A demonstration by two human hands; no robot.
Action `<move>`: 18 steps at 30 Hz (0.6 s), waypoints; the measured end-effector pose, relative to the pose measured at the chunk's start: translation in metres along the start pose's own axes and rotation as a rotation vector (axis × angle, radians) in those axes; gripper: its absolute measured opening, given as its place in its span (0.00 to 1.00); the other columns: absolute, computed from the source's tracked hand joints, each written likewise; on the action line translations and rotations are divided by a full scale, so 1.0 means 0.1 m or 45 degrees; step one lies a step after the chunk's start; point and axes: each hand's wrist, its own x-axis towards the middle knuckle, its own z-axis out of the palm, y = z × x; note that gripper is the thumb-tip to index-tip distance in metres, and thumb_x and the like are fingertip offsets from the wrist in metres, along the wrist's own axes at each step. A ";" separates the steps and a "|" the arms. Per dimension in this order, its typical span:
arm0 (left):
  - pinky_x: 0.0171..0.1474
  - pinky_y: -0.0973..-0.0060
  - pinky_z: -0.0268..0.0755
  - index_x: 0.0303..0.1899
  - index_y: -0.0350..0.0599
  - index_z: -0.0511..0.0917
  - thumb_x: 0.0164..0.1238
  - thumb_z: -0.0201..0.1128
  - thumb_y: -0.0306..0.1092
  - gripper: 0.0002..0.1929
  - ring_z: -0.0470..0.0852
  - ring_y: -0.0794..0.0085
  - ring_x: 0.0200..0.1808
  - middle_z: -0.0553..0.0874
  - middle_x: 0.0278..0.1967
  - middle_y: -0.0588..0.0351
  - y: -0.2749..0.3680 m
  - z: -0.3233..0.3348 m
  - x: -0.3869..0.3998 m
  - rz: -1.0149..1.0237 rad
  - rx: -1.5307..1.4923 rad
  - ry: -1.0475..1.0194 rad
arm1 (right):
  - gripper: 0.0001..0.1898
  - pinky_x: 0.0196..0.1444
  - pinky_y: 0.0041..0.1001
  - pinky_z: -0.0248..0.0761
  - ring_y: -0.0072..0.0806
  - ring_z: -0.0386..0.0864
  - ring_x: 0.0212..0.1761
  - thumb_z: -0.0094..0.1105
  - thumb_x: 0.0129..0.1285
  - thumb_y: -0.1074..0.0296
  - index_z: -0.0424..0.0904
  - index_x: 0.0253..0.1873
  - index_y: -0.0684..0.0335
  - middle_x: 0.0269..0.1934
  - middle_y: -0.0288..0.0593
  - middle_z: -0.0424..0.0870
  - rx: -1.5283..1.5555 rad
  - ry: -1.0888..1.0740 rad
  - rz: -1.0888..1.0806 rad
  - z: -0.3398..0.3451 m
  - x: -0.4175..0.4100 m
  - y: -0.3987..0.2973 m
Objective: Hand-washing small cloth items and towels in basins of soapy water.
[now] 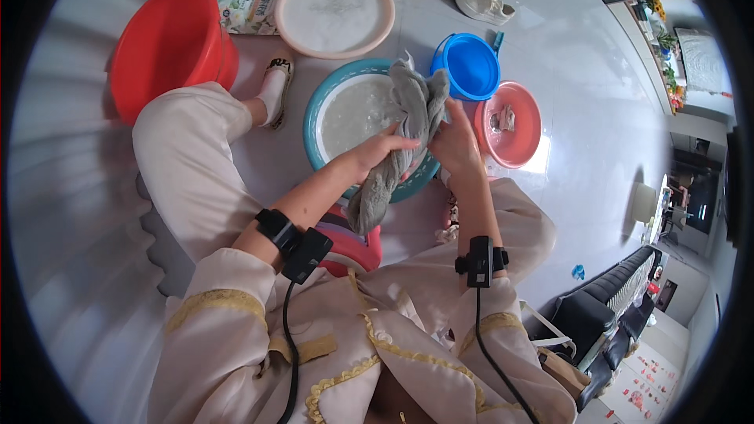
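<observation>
A grey cloth [406,123], twisted like a rope, stretches between my two hands above a teal basin [313,123]. My left hand [380,153] is closed around its middle, and a thick end hangs past the basin's near rim. Farther along, my right hand [456,140] grips the cloth near its folded upper part. Cloudy water [356,112] with some bubbles shows inside the basin. Parts of the fingers on both hands are hidden behind the cloth.
A pale pink basin [386,35] of suds stands ahead, beside a printed bag [250,3]. At left is a red tub [162,53]; at right, a blue bucket [471,68], a brush [499,41] and a pink basin [524,141] holding something small. White shoes [480,7] lie beyond.
</observation>
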 end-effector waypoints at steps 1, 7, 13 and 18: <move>0.26 0.74 0.73 0.57 0.50 0.64 0.66 0.56 0.45 0.22 0.78 0.74 0.27 0.76 0.33 0.55 0.06 0.05 -0.05 -0.106 -0.265 -0.212 | 0.36 0.64 0.42 0.60 0.43 0.65 0.63 0.54 0.60 0.41 0.59 0.66 0.59 0.61 0.46 0.68 0.002 0.008 -0.009 -0.01 -0.07 0.03; 0.31 0.76 0.70 0.55 0.49 0.68 0.69 0.50 0.50 0.20 0.71 0.77 0.21 0.70 0.31 0.58 -0.09 0.33 -0.15 -0.392 -1.095 -0.681 | 0.46 0.68 0.61 0.43 0.54 0.57 0.68 0.49 0.51 0.26 0.52 0.71 0.45 0.67 0.49 0.61 0.442 -0.524 -0.591 0.29 -0.07 0.19; 0.27 0.81 0.69 0.53 0.43 0.69 0.67 0.55 0.48 0.21 0.71 0.80 0.19 0.71 0.29 0.60 -0.03 0.43 -0.28 -0.212 -0.781 -0.391 | 0.13 0.35 0.31 0.78 0.36 0.77 0.40 0.66 0.53 0.68 0.68 0.37 0.54 0.43 0.45 0.73 0.159 -0.306 -0.569 0.42 -0.06 -0.23; 0.22 0.78 0.69 0.44 0.35 0.75 0.59 0.63 0.36 0.16 0.75 0.78 0.17 0.78 0.23 0.59 0.11 0.39 -0.05 0.019 0.642 0.045 | 0.12 0.31 0.24 0.71 0.27 0.77 0.28 0.65 0.46 0.78 0.71 0.33 0.60 0.28 0.36 0.76 -0.613 0.281 -0.482 0.43 0.00 -0.31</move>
